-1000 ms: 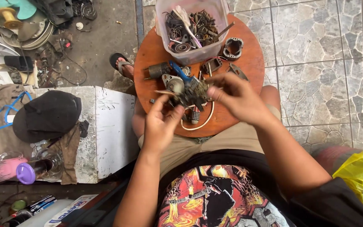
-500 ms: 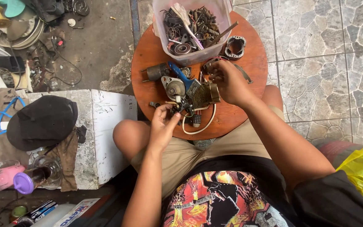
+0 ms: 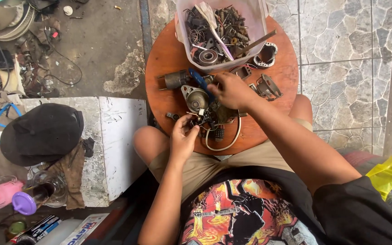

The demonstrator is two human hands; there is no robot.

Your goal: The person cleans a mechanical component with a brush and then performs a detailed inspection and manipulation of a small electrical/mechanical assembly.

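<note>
A: What does the left hand (image 3: 183, 136) have?

B: Its fingers are pinched shut on thin wires (image 3: 195, 119) at the near left edge of a dark motor part (image 3: 214, 113). The wires are small, so which strand is held can't be told.

A: And the right hand (image 3: 233, 90)?

B: It lies over the far right side of that same part, fingers curled down onto it. Whether it truly grips or only presses is hidden under the palm.

A: Where does the part sit?

B: On the round stool (image 3: 162, 61), near its middle, just above the person's knees. A white cable (image 3: 225, 143) loops off its near side, with a small dark plug (image 3: 219, 133) inside the loop.

A: What lies around it?

B: Touching on the far left, a domed metal cap (image 3: 196, 96) and a blue handle (image 3: 199, 80). Farther left, a grey cylinder (image 3: 176, 79). To the right of the right hand, a metal bracket (image 3: 268, 86).

A: Beyond those?

B: A clear tub (image 3: 259, 18) full of screws and scrap stands at the stool's far edge, with a metal ring (image 3: 267, 53) to its right.

A: Off the stool?

B: To the left, a white block (image 3: 114, 131) bearing a black cap (image 3: 41, 134); near left, a pink bottle (image 3: 3, 197).
</note>
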